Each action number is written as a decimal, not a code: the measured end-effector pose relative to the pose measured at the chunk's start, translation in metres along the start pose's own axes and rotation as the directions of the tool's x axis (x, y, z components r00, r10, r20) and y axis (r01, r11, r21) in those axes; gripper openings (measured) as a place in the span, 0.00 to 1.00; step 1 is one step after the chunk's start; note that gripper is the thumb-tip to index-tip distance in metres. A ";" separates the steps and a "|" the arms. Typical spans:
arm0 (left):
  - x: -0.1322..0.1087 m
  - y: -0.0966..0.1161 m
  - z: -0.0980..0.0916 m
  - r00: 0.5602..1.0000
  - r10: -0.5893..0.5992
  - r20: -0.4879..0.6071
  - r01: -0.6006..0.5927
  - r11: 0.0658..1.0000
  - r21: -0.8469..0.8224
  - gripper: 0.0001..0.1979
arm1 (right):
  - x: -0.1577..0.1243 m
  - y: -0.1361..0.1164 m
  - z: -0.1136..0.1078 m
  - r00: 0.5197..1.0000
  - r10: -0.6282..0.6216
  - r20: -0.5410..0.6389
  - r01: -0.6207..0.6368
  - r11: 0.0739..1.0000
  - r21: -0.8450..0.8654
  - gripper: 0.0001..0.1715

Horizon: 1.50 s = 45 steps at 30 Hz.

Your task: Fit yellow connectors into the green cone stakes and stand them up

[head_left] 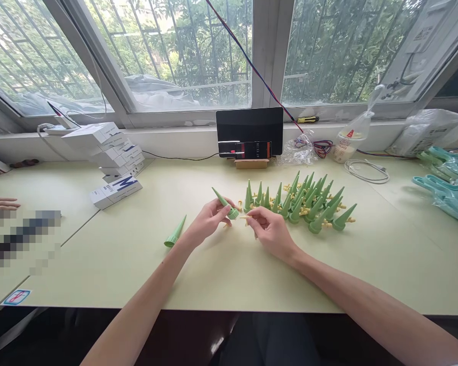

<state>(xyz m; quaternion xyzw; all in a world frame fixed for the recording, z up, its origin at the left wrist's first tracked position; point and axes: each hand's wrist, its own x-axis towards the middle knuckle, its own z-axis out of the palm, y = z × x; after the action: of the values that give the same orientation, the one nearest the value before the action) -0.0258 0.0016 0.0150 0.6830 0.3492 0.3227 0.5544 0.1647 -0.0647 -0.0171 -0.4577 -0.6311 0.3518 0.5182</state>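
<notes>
In my left hand point(208, 218) is a green watering spike point(222, 198), tilted with its tip up and left and its wide end toward my right hand. Between the thumb and fingers of my right hand point(270, 231) a small pale yellow plastic piece point(245, 217) points at that wide end, a short gap apart. Another green spike point(175, 233) lies on the table left of my left forearm. Beyond my right hand stand several green spikes point(295, 209) with yellow valve pieces at their bases. A loose yellow piece point(239, 203) shows between my hands and that group.
White boxes point(116, 152) are stacked at the back left. A tablet point(250, 124) with a phone point(253, 150) before it leans by the window. A bagged cup point(345, 145), a coiled white cable point(366, 171) and teal plastic parts point(450, 190) lie right. Another person's hand point(2, 203) rests far left.
</notes>
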 end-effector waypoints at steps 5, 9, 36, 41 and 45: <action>-0.001 -0.001 0.000 0.999 -0.004 0.035 0.003 0.999 0.034 0.16 | 0.000 0.003 0.001 1.000 -0.004 -0.025 0.005 1.000 0.031 0.12; -0.001 -0.001 0.001 0.997 0.008 0.079 -0.014 0.996 0.083 0.16 | 0.000 0.004 0.001 0.999 -0.014 -0.033 0.015 0.999 0.032 0.12; -0.008 0.002 -0.013 0.990 -0.011 0.141 -0.043 0.926 0.376 0.10 | -0.002 0.003 0.002 0.989 -0.021 0.148 0.030 0.998 -0.064 0.13; -0.008 0.001 -0.013 0.988 0.018 0.150 -0.077 0.914 0.397 0.12 | -0.002 0.004 0.003 0.986 -0.004 0.166 0.009 0.999 -0.031 0.11; -0.007 0.000 -0.014 0.987 0.040 0.158 -0.103 0.907 0.408 0.11 | -0.002 0.005 0.003 0.984 0.031 0.174 -0.030 1.000 -0.007 0.11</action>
<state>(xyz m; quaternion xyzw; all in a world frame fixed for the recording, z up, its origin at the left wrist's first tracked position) -0.0411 0.0036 0.0172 0.8192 0.3428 0.2106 0.4087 0.1632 -0.0648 -0.0230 -0.4357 -0.6676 0.3972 0.4546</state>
